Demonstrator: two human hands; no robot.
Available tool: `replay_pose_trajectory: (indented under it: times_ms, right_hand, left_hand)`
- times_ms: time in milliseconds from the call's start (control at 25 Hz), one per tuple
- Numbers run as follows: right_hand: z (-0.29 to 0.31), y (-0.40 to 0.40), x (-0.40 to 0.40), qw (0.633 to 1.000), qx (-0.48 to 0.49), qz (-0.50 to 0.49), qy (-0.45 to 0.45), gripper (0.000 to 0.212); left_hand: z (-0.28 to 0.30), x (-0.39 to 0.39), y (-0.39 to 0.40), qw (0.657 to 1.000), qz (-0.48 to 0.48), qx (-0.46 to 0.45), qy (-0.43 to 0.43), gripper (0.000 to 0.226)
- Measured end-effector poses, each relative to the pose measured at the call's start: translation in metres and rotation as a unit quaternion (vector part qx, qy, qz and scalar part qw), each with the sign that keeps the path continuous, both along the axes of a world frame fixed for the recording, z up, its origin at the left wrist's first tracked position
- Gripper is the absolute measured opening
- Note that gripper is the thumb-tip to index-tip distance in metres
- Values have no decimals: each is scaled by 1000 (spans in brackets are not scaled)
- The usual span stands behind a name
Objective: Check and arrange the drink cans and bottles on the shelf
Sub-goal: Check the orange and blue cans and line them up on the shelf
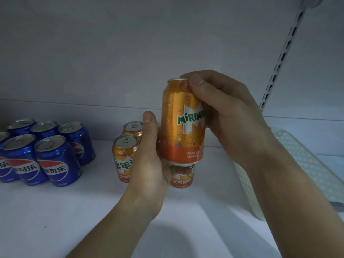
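An orange Mirinda can (183,123) is held up in front of the shelf (74,211), above the small orange group. It is gripped near its top by the right hand (229,116), whose thumb and fingers are curled round the rim and upper wall. The left hand (150,161) is cupped against the lower left side and base, with the thumb laid upright along the can; how far its fingers wrap behind cannot be made out, as they are hidden by the can itself.

The can's long axis is kept close to vertical, tilted only slightly, with the top end upward and the English label turned toward the camera.

As for progress, the blue Pepsi cans (46,153) at the left are already grouped upright in tidy rows. Three orange cans (124,157) are seen standing on the shelf, one of them partly hidden under the lifted can. The held can is judged to be in the checking step and has yet to be set down in its row. A white perforated tray (297,174) lies at the right, well apart from the cans. No bottles are visible.
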State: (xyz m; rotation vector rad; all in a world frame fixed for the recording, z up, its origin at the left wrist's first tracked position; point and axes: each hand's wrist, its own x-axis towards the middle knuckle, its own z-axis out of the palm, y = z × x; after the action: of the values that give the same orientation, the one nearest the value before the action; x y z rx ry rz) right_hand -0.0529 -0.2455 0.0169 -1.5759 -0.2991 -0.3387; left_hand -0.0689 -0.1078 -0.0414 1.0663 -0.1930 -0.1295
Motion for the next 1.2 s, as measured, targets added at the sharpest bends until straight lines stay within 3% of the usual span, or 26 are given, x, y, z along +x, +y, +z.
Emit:
replay_pose_trajectory:
  times_ms: [160, 320, 440, 600, 760, 920, 1040, 1200]
  right_hand:
    - [1, -4, 1, 999, 38, 32, 18, 39]
    - [1, -5, 2, 999, 34, 40, 14, 38]
    - [0, -5, 3, 1000, 17, 21, 2, 41]
    - [-2, -7, 2, 996, 40, 77, 11, 36]
    - [-6, -7, 5, 999, 7, 33, -22, 26]
    - [-8, -10, 6, 999, -14, 28, -12, 32]
    - [-7, -13, 3, 997, 2, 72, 2, 33]
    - [-6, -11, 3, 999, 2, 51, -19, 30]
  left_hand:
    - [-2, 0, -1, 1000, -1, -15, 15, 51]
    - [0, -3, 0, 999, -44, -3, 11, 67]
    - [0, -3, 2, 999, -13, 9, -39, 58]
    - [-2, -3, 0, 1000, -20, -4, -1, 53]
    - [-6, 0, -3, 999, -35, -16, -12, 55]
    - [-8, 2, -5, 999, -24, -26, -19, 50]
    - [-7, 0, -5, 999, -30, -34, -1, 56]
    - [-7, -1, -6, 998, -35, -48, -16, 67]
